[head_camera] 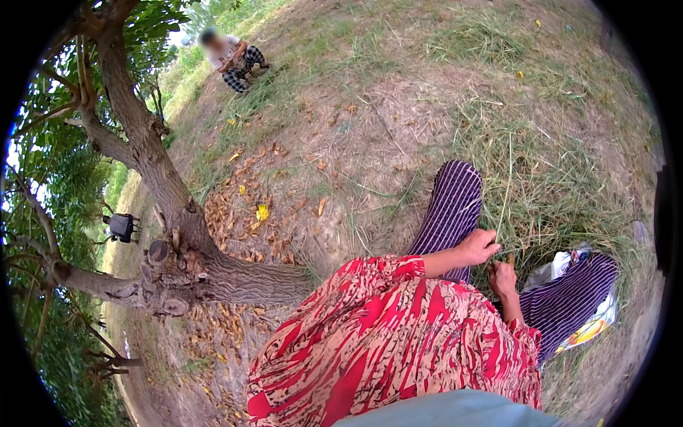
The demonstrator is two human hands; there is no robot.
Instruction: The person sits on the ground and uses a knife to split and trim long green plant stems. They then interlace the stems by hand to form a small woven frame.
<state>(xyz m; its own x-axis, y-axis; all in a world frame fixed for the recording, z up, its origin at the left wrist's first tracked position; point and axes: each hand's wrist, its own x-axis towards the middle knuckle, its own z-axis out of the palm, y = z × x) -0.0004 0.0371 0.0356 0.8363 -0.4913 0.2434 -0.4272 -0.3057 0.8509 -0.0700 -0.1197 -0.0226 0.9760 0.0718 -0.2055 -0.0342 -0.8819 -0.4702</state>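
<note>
My left hand (pixel 478 246) pinches the lower end of a long pale green grass stem (pixel 507 187), which reaches away over the cut grass. Just below and to its right, my right hand (pixel 502 280) is curled into a fist. A short brown handle-like piece (pixel 511 259) juts up from this fist; the rest of it is hidden. Both hands are between my knees, clad in purple striped trousers (pixel 448 208). A heap of loose cut grass (pixel 544 187) lies before them. A white plastic bag (pixel 592 323) with coloured print sits under and beside my right leg.
A thick forked tree trunk (pixel 251 280) rises close on my left, with dry brown leaves (pixel 240 213) around its base. Further off, a person (pixel 235 58) squats on the grass. Another distant figure (pixel 121 227) is beyond the tree. More cut grass (pixel 480 40) lies ahead.
</note>
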